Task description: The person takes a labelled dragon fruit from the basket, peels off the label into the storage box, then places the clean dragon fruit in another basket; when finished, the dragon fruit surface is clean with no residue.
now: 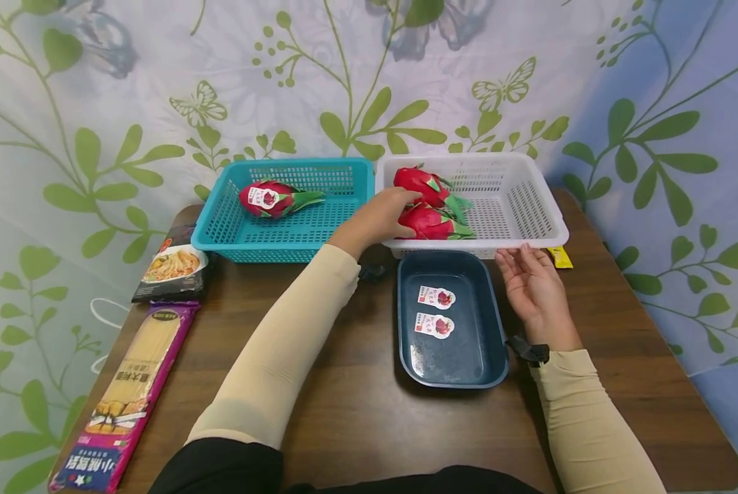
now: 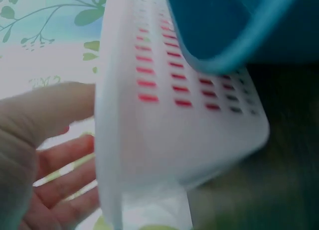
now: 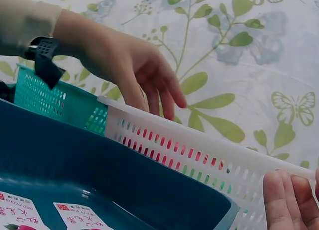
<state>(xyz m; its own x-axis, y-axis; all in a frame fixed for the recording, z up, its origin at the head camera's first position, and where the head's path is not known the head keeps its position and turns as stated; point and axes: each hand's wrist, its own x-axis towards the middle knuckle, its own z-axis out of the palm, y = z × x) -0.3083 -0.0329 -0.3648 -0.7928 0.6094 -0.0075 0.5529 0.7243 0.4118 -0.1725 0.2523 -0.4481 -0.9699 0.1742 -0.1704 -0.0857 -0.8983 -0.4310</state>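
Observation:
My left hand [image 1: 381,216] reaches over the near left corner of a white slotted basket [image 1: 544,206], thumb and fingers spread and bent downward beside two red dragon fruits. One dragon fruit [image 1: 417,182] lies behind the other dragon fruit [image 1: 429,224]. In the right wrist view the left hand [image 3: 134,65] hangs above the basket rim with nothing between its fingers. My right hand [image 1: 532,288] is palm up at the basket's near right side, fingertips right at the rim. Between the hands stands a dark blue tray [image 1: 452,267] with two dragon fruit stickers [image 1: 436,298] lying in it.
A teal basket [image 1: 282,255] with one dragon fruit [image 1: 272,199] adjoins the white one on the left. A black food packet [image 1: 174,264] and a long noodle pack [image 1: 130,391] lie along the table's left edge. A yellow packet [image 1: 560,257] peeks out near the right hand.

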